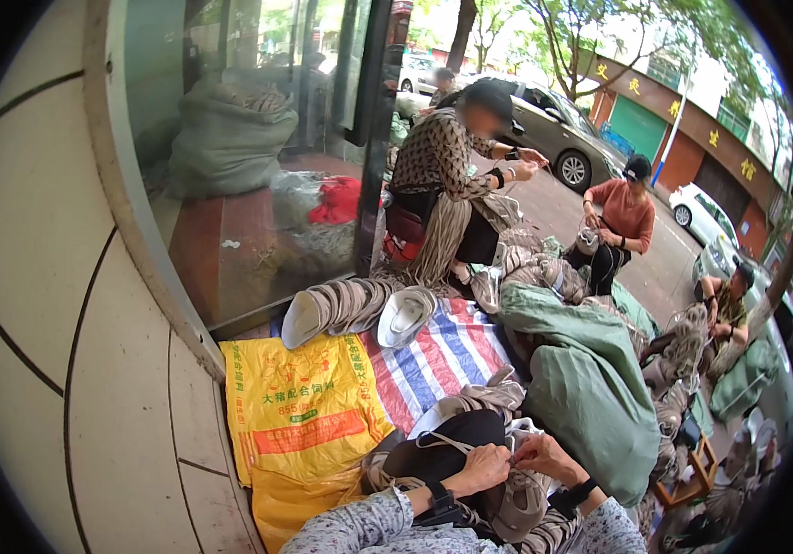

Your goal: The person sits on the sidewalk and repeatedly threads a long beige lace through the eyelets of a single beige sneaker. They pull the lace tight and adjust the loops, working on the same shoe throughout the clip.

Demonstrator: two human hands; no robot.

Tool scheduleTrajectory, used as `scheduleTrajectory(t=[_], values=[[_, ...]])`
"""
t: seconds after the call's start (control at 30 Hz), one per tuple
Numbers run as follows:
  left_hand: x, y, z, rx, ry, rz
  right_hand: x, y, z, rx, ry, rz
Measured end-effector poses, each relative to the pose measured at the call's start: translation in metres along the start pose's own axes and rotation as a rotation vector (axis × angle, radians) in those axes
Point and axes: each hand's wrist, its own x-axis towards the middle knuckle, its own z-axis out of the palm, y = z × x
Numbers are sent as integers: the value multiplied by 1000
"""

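Low in the head view, a beige-grey shoe upper (518,506) lies in front of me, its toe toward me. My left hand (483,468) is closed, with thumb and fingertips pinching a pale shoelace (443,441) at the upper's opening. Close beside it, my right hand (549,459) pinches at the same spot, its fingertips almost touching the left ones. The bit of lace between the fingertips is too small to see clearly. More striped beige uppers (493,395) lie just beyond my hands, and dark cloth (424,454) shows left of them.
A yellow woven sack (309,406) and a striped tarp (443,355) cover the ground ahead. Rows of stacked uppers (346,307) lie by the glass door. A large green sack (586,388) stands right. Several people sit working beyond; a wooden stool frame (692,475) lies at right.
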Motion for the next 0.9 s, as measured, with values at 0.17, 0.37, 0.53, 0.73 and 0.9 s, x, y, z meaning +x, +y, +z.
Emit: scheduleTrajectory(t=[0.17,0.37,0.53,0.73,0.9], values=[[1,-3,0,-22,-49,-10,-3,-11,2,-49,-23,62],[-2,0,4,-30,-20,-28,-5,-4,18,-304,58,-170],[-2,8,17,27,-16,-71,-17,27,29,-385,178,-273],[-15,24,-27,-187,259,98,-30,42,3,-396,350,-270],[-26,30,-25,-195,117,203,-122,110,-107,-646,748,198]])
